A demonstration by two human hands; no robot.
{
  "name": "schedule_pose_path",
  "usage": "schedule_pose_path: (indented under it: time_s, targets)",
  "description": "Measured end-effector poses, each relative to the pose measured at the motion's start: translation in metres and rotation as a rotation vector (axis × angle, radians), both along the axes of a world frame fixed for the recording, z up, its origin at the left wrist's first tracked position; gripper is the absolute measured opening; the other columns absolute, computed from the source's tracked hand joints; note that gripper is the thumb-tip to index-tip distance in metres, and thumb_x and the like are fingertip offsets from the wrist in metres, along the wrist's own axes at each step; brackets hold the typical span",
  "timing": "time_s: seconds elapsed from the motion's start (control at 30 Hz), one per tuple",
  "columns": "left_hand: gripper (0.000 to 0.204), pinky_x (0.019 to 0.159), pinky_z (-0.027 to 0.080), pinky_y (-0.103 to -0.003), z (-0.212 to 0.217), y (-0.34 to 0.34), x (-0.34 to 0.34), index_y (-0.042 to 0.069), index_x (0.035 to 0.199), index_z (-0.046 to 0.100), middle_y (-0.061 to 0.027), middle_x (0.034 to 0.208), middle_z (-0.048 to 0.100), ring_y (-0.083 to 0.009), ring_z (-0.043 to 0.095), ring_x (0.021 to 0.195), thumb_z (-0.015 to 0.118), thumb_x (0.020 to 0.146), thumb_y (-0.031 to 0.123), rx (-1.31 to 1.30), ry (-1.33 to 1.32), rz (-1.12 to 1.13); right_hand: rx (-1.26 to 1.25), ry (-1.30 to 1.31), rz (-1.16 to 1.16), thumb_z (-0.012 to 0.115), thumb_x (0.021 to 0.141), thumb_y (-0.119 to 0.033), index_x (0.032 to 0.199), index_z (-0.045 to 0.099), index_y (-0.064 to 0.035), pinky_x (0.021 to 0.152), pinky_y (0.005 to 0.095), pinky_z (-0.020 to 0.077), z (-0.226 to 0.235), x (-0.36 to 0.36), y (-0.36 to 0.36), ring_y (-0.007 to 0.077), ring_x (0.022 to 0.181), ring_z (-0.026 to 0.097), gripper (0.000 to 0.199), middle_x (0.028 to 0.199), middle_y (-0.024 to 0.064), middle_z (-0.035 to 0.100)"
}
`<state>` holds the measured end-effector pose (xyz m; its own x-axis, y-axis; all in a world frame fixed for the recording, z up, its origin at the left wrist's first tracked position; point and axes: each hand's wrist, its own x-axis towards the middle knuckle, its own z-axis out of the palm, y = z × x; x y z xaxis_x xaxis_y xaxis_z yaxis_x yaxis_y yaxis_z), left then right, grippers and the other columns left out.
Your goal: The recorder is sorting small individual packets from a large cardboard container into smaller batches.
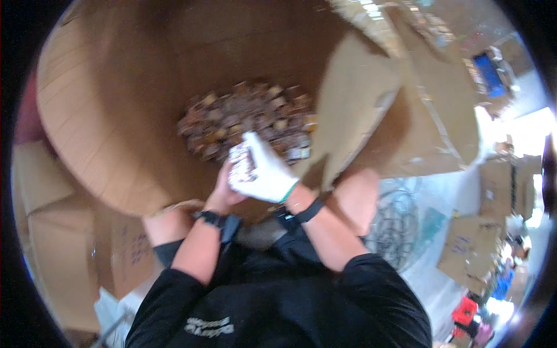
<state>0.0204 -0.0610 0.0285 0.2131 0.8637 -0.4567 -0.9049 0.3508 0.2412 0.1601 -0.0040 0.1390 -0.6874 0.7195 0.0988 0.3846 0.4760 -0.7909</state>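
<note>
Both hands meet over a large cardboard box. My right hand [266, 171], in a white glove with a green cuff edge, is closed around a small brown-and-white patterned packet [240, 163]. My bare left hand [223, 190] grips the same packet from the left side, its fingers partly hidden behind it. Motion blur hides the packet's details. Just beyond the hands, a pile of small brown and tan block-shaped pieces [238, 119] lies at the bottom of the box.
The tall, curved box wall [98, 127] rises around the pile, and a bent flap [360, 98] leans in on the right. Closed cartons [64, 243] stand at the left. A round wire rack [394, 223] lies on the floor at the right, near more cartons [473, 249].
</note>
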Motion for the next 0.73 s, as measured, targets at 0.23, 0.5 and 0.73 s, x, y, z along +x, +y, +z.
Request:
schedule_pose_path:
  time_s: [0.23, 0.5, 0.73]
  targets:
    - [0.059, 0.096, 0.049, -0.040, -0.035, -0.033, 0.013, 0.001, 0.114, 0.066, -0.0238, 0.123, 0.062, -0.0326, 0.061, 0.114, 0.046, 0.092, 0.051, 0.157, 1.665, -0.930, 0.706, 0.403, -0.278, 0.075, 0.081, -0.025, 0.124, 0.048, -0.0034, 0.093, 0.0425, 0.0476, 0.195, 0.138, 0.032, 0.0281, 0.104, 0.057, 0.055, 0.117, 0.0151, 0.056]
    - [0.049, 0.098, 0.046, -0.044, -0.045, -0.033, 0.035, 0.006, 0.117, 0.067, -0.0198, 0.124, 0.062, -0.0349, 0.059, 0.116, 0.047, 0.092, 0.043, 0.432, 1.646, -1.391, 0.881, -0.682, -1.084, 0.056, 0.097, -0.027, 0.133, 0.047, 0.0105, 0.105, 0.0402, 0.0389, 0.251, 0.301, 0.086, 0.0317, 0.123, 0.052, 0.053, 0.134, 0.0238, 0.053]
    - [0.058, 0.099, 0.046, -0.043, -0.021, -0.026, 0.037, 0.002, 0.119, 0.066, -0.0199, 0.126, 0.062, -0.0346, 0.058, 0.119, 0.048, 0.091, 0.050, 0.540, 1.527, -1.573, 0.013, -0.147, 0.046, 0.067, 0.088, -0.029, 0.133, 0.050, 0.0066, 0.106, 0.0402, 0.0400, 0.218, 0.068, -0.006, 0.0270, 0.124, 0.052, 0.060, 0.131, 0.0191, 0.055]
